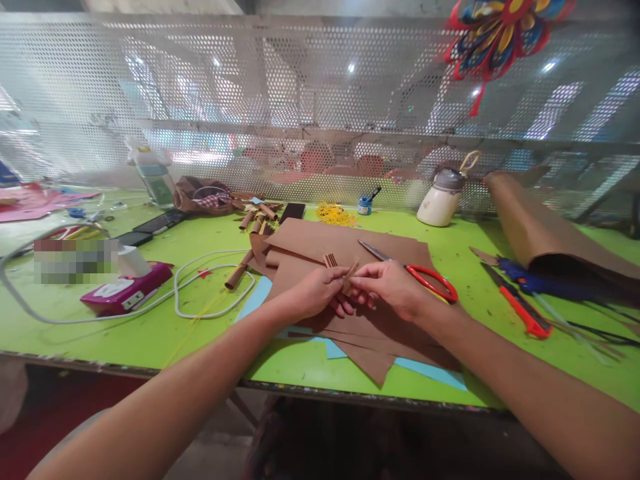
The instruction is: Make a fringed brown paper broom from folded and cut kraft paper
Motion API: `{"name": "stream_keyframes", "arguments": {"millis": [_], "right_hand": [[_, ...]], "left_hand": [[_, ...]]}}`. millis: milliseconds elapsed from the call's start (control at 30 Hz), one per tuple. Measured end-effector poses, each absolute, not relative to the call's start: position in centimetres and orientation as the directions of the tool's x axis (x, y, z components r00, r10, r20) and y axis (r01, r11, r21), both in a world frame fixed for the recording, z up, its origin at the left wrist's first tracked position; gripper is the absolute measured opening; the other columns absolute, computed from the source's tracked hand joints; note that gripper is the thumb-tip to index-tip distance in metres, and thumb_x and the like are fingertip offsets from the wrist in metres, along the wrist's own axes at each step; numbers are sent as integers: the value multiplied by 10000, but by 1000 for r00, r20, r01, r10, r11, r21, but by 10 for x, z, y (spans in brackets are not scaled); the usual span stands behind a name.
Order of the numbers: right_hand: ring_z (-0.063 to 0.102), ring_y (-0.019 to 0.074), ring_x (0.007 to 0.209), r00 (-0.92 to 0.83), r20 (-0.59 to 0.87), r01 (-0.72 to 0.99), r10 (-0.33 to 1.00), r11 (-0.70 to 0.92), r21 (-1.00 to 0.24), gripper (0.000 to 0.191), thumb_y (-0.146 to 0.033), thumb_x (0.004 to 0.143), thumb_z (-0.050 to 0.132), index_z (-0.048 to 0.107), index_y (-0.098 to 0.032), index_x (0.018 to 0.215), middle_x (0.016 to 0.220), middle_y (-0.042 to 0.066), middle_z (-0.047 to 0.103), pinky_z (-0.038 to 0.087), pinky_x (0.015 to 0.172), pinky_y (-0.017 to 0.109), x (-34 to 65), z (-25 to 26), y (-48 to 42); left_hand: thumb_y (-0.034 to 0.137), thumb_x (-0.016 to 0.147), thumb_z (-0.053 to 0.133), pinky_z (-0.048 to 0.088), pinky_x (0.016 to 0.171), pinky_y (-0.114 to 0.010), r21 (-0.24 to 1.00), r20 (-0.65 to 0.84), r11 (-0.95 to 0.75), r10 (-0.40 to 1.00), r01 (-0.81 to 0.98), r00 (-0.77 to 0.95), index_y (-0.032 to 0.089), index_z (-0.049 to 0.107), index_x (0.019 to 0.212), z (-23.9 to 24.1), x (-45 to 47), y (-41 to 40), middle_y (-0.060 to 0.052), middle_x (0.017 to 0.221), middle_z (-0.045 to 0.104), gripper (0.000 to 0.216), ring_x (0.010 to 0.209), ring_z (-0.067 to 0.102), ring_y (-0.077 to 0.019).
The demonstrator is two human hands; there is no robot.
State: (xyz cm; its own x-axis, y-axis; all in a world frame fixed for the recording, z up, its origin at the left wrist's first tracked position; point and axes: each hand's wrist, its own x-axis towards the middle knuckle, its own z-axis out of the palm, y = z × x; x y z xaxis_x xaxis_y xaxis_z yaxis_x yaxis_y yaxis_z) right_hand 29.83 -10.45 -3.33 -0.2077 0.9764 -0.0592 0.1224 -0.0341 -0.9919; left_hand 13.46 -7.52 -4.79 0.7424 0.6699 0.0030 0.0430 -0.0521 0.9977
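Observation:
My left hand and my right hand meet over a stack of brown paper sheets. Between their fingertips they hold a small folded piece of brown paper. Its exact shape is partly hidden by the fingers. A short comb-like strip of brown paper sticks up beside my left fingers; whether it is part of the same piece I cannot tell. Scissors with red handles lie on the sheets, partly behind my right hand. Light blue paper shows from under the stack.
On the left are a purple power strip and a looped white cable. Behind the stack lie small brown paper rolls, yellow shreds and a white bottle. A red utility knife and large curled brown paper are right.

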Motion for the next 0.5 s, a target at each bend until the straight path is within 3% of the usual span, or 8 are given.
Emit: {"name": "stream_keyframes", "arguments": {"millis": [267, 500], "right_hand": [[537, 75, 421, -206, -96, -46, 974, -108, -993, 263, -333, 632, 729, 572, -122, 634, 533, 4, 608, 389, 383, 173, 297, -41, -101], [543, 89, 422, -157, -42, -50, 987, -50, -997, 311, -378, 620, 733, 537, -138, 644, 521, -2, 606, 383, 373, 178, 294, -46, -100]], "left_hand": [[268, 870, 394, 486, 509, -218, 981, 17, -153, 687, 121, 726, 89, 539, 935, -41, 136, -81, -110, 817, 623, 240, 604, 602, -117], [277, 844, 430, 495, 561, -254, 997, 39, -79, 631, 14, 775, 83, 578, 901, -42, 133, -79, -136, 856, 637, 251, 655, 617, -142]]}}
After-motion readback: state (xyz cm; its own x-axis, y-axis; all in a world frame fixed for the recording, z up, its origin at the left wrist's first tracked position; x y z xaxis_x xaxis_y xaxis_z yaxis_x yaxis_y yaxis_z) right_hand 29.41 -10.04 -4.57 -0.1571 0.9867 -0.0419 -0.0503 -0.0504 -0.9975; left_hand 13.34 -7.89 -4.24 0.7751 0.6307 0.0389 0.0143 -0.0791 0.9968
